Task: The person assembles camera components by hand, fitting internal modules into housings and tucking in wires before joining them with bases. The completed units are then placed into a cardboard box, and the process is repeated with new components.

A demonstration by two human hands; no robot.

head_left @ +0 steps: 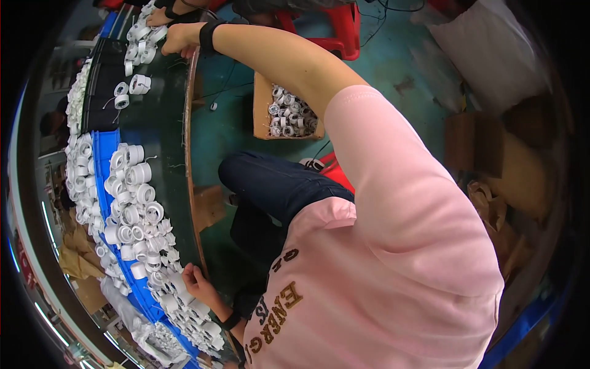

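My left hand [200,286] is at the near edge of the dark green worktable [169,123], its fingers curled together beside a long heap of white ring-shaped plastic parts [138,209]. Whatever those fingers may hold is too small to make out. Stretched far along the table, my right hand [179,40] is closed, fingertips bent down at the table edge beside another pile of white round parts [142,46]. Its grip is hidden from view. Dark bands circle both my wrists. A few white round fittings with wires [123,95] lie between the two piles.
Another person's hand [160,16] reaches into the far pile. Blue trays [106,147] run along the table with more white parts behind. A cardboard box [263,114] of round parts stands on the floor, near a red stool [347,31]. Sacks [485,55] and cartons lie at right.
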